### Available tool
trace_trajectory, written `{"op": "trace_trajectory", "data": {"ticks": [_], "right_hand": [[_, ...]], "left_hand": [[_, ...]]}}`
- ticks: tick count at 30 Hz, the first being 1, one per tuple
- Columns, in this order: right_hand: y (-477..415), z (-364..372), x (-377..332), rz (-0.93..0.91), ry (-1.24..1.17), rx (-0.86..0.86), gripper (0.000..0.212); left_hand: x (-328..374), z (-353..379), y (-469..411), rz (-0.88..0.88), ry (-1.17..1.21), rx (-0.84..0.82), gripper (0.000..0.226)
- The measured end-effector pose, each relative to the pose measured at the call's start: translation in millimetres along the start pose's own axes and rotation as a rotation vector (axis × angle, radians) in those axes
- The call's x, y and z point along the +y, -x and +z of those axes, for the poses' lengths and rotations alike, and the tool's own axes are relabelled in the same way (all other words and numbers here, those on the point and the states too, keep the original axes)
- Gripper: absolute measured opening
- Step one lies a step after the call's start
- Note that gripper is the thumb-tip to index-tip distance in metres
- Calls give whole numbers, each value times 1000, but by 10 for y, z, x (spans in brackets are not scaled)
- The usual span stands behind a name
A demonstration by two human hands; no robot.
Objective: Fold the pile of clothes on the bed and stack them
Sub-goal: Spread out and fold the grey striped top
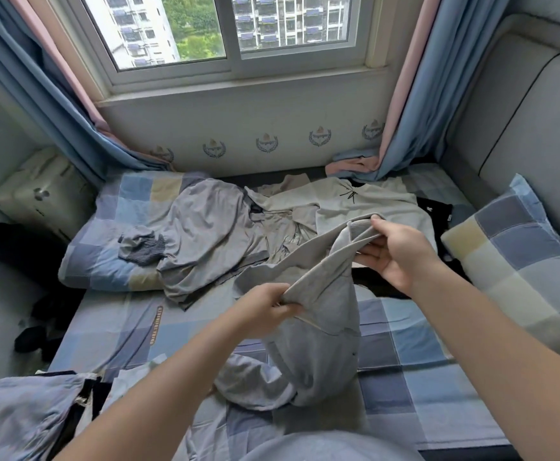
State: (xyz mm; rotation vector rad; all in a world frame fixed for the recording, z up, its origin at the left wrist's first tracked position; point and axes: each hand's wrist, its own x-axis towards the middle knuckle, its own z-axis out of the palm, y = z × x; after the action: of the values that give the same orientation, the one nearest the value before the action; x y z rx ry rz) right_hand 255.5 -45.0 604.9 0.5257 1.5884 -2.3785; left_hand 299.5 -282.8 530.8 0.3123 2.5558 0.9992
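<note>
The step in hand is opening out one piece from the heap so that it can be folded. A grey garment (325, 331) is held up over the bed (421, 354), its lower part bunched on the checked sheet. The left hand (265, 306) pinches a fold of its cloth between curled fingers, and the right hand (398, 252) grips a ribbed edge higher up (a cuff or a hem, I cannot tell which).

The rest of the clothes lie unfolded farther back, near the window wall: a grey shirt (205, 234), a pale tee with a black print (365, 202) and a black garment (436, 207) beside the pillow (521, 261). No folded stack is plainly visible, so the task looks to be early.

The next move probably calls for finding two matching corners, shaking the garment flat and laying it on bare sheet near the person.
</note>
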Motion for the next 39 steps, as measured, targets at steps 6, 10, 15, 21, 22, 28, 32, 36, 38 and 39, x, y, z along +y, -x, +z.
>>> {"op": "trace_trajectory", "data": {"ticks": [6,10,15,21,22,28,32,36,38,39], "right_hand": [[-115,-158,60,44,-142,36,29],[-65,-224,213,-73,9,-157,42],[232,67,637,-161,393,-493,65],[209,124,1150,-135,565,-469,14],[197,73,1148,-133,551,-481,9],[200,-83,941,-232,580,-468,26],[217,-115,851,-251,629,-490,35],[248,-125,653,-316,622,-430,18],[246,-106,543,-332,540,-361,16],[243,-96,488,-332,503,-331,15]], "left_hand": [[26,40,25,-23,317,254,24],[310,-145,27,15,597,449,23],[677,-345,56,134,590,429,21],[653,-477,143,54,595,385,35],[611,-507,178,31,599,345,30],[446,-526,263,7,497,341,9],[434,-466,207,25,391,438,29],[424,-349,218,-40,541,324,61],[406,-213,260,-75,669,194,30],[391,-146,276,-81,676,149,17]]}}
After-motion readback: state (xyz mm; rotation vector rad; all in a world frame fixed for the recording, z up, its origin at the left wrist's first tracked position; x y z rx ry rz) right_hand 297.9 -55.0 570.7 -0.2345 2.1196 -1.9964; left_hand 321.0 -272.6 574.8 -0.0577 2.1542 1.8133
